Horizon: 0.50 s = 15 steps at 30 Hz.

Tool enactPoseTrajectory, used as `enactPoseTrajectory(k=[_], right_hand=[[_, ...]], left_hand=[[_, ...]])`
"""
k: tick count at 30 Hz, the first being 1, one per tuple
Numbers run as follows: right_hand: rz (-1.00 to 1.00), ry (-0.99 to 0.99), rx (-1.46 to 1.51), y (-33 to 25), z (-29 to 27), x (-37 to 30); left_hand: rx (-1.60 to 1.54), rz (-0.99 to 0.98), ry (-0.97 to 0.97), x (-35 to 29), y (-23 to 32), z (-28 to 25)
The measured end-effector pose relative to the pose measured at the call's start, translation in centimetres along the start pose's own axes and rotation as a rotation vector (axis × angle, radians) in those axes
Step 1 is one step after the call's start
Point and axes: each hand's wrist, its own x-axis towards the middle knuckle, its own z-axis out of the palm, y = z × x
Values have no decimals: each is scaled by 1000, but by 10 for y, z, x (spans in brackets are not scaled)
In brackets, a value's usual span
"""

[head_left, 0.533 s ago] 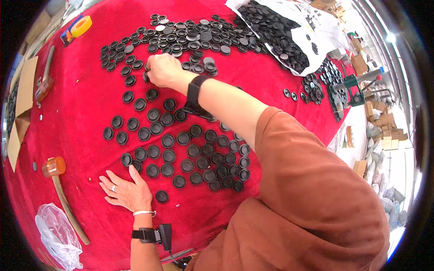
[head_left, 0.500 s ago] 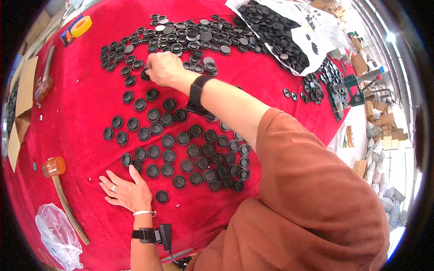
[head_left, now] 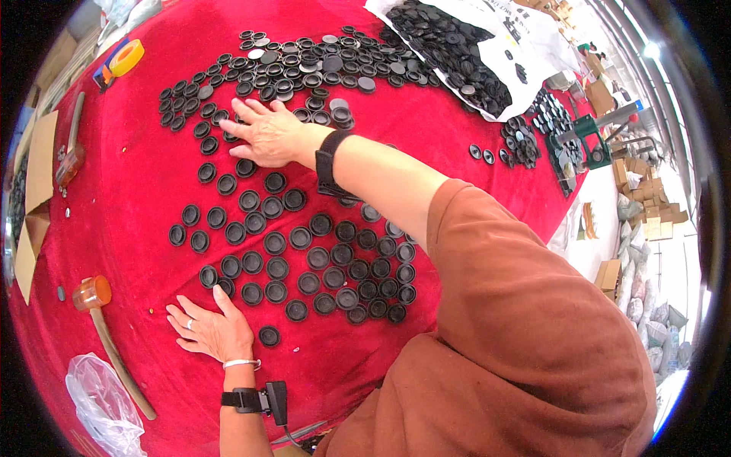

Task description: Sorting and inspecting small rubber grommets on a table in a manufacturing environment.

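Note:
My left hand (head_left: pixel 213 329) lies open on the red cloth (head_left: pixel 129 228), fingers stretched out, holding nothing. Its thumb reaches a round black cap (head_left: pixel 226 287) at the lower left of a spread group. My right hand (head_left: pixel 266 135), fingers spread and empty, is over the cloth below a crowded patch of caps (head_left: pixel 312 65). Single caps lie by its fingertips, one of them (head_left: pixel 209 145) just left of the hand. Between my hands many caps, such as this one (head_left: pixel 275 244), lie apart in a loose field; the right hand and forearm hide some.
A white sack (head_left: pixel 502 61) spilling black discs stands at the far right, near a green hand press (head_left: pixel 592 143). At the left lie an orange-headed mallet (head_left: pixel 93 293), a second mallet (head_left: pixel 70 164), a clear plastic bag (head_left: pixel 103 404), a cardboard box (head_left: pixel 42 164) and yellow tape (head_left: pixel 126 58).
My right hand's fingers have gone from bunched at a cap to spread and empty, and the hand has come slightly nearer. My left hand stays open in place; the whole view has shifted slightly.

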Motion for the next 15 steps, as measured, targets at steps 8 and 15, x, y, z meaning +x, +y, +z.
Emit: enactPoseTrajectory(k=[8,15], right_hand=[[-127,-215,-78,-12,-27,-86],[-128,-59,16,-32,-41,0]], left_hand=[[41,9,5,0,-3,1],[18,-15,-9,-2,-5,1]])
